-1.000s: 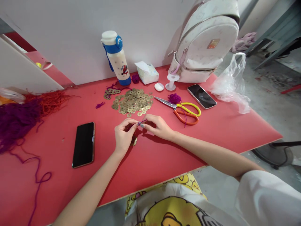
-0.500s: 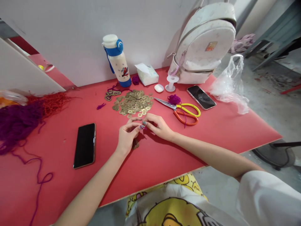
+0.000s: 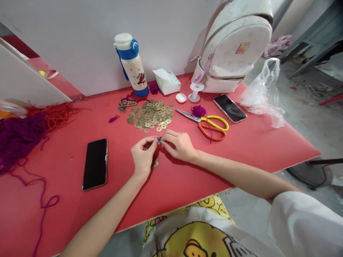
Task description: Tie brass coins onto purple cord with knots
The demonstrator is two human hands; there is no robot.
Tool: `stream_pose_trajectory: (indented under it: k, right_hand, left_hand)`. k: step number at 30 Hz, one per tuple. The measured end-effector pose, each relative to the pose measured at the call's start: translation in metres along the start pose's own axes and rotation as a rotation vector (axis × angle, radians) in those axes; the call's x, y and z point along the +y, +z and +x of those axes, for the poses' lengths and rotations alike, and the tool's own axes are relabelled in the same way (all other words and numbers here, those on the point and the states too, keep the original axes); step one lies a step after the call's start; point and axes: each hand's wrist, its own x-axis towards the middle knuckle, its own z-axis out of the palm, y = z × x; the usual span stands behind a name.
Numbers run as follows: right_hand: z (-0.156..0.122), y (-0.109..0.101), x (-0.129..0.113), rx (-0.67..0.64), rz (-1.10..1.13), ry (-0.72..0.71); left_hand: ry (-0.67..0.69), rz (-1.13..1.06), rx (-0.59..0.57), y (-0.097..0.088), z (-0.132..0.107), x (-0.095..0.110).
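Note:
My left hand [image 3: 143,156] and my right hand [image 3: 180,145] meet fingertip to fingertip over the red table. Both are closed in a pinch on a short bit of purple yarn [image 3: 159,139], mostly hidden by the fingers. Below my left palm a few brass coins with holes [image 3: 155,163] show, partly covered by the hand. Just beyond my fingers lies a loose pile of brass holed coins [image 3: 152,115]. To its left, more coins [image 3: 125,104] are strung on purple yarn. Right of the pile rest scissors [image 3: 211,125] with one yellow and one orange handle, beside a small purple yarn ball [image 3: 198,111].
A dark phone [image 3: 95,164] lies left, another phone [image 3: 229,108] right. Along the back stand a bottle [image 3: 133,67], a tissue pack [image 3: 167,82], a white spool [image 3: 195,92] and a backpack [image 3: 233,53]. Purple yarn [image 3: 21,139] heaps at far left; a plastic bag [image 3: 262,96] sits right.
The fingertips of both hands have drawn closer together on the yarn and shifted slightly left. The view has tilted a little; the other things lie as before.

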Motion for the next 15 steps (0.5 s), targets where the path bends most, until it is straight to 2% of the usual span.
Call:
stream_pose_trajectory:
  k: [9,12,15]
  right_hand:
    - [0.0035,0.0009,0.0040,0.018,0.205,0.162]
    - [0.0033,0.0010,0.0039,0.034,0.201,0.164]
    - [0.0026,0.0002,0.0023,0.047,0.142,0.160]
  left_hand:
    - [0.215,0.095,-0.093,-0.0018,0.0041,0.0021]
    - [0.212,0.105,-0.076,-0.0010,0.0045,0.0017]
    - [0.137,0.081,-0.043,-0.0007,0.0050,0.0007]
